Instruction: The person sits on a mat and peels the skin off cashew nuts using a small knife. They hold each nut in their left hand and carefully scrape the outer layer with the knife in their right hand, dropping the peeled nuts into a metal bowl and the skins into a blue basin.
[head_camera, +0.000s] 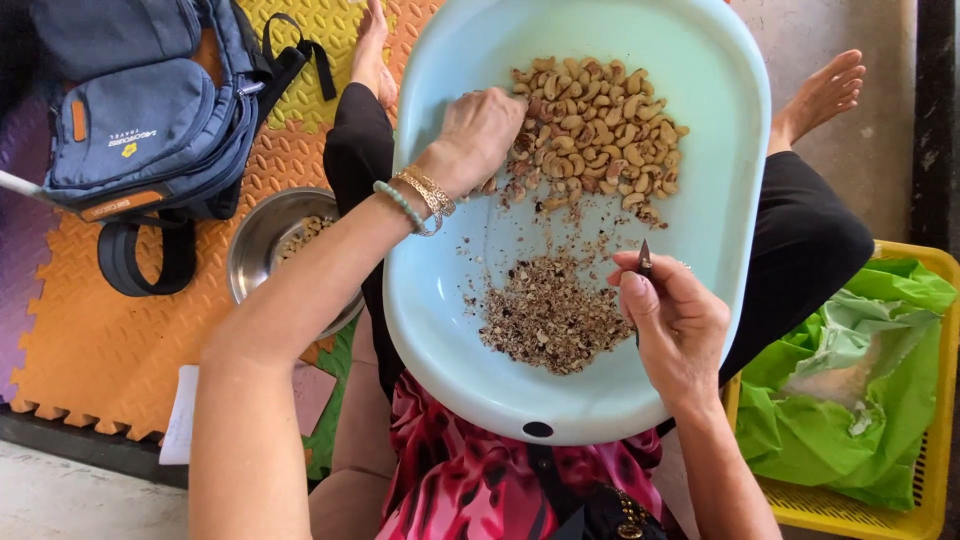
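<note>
A pale blue plastic basin (720, 150) rests on my lap. A heap of cashew nuts (600, 130) lies at its far side, and a pile of brown peeled skins (545, 315) lies nearer me. My left hand (475, 135), with bracelets on the wrist, reaches into the left edge of the nut heap, fingers curled down among the nuts. Over the basin's right side, my right hand (675, 320) pinches a small dark blade (644, 258) that points up between thumb and fingers.
A steel bowl (262, 240) holding a few nuts stands on the orange foam mat (130, 340) at my left. A blue bag (150, 110) lies behind it. At my right a yellow basket (900, 500) holds a green plastic bag (860, 400). My bare feet stretch ahead.
</note>
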